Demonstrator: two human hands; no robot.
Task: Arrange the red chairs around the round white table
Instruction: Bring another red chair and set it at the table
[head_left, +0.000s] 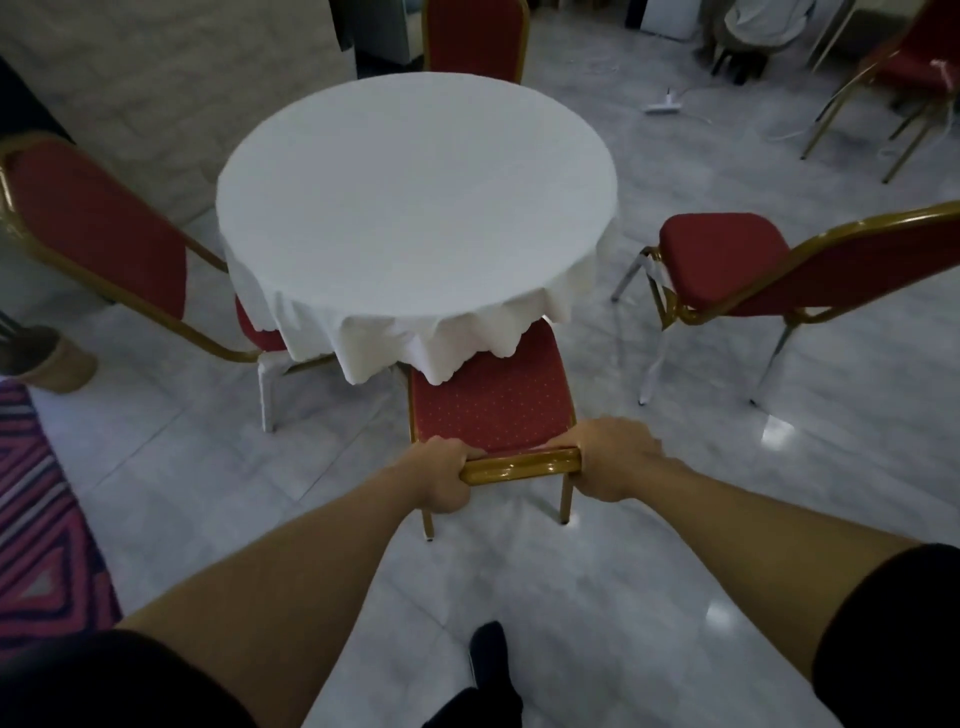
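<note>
A round table (415, 208) under a white cloth stands in the middle of the floor. Directly in front of me a red chair with a gold frame (491, 402) faces the table, its seat partly under the hanging cloth. My left hand (441, 475) and my right hand (615, 460) both grip the gold top rail of its backrest. Another red chair (98, 228) is tucked in at the table's left. A third red chair (475, 36) stands at the far side. On the right, a fourth red chair (727, 260) stands apart from the table.
A spare red chair (904, 67) stands at the back right, near a white power strip (665, 106) with cables on the marble floor. A striped rug (41, 519) and a woven basket (57, 364) lie at the left. My dark shoe (485, 654) is below.
</note>
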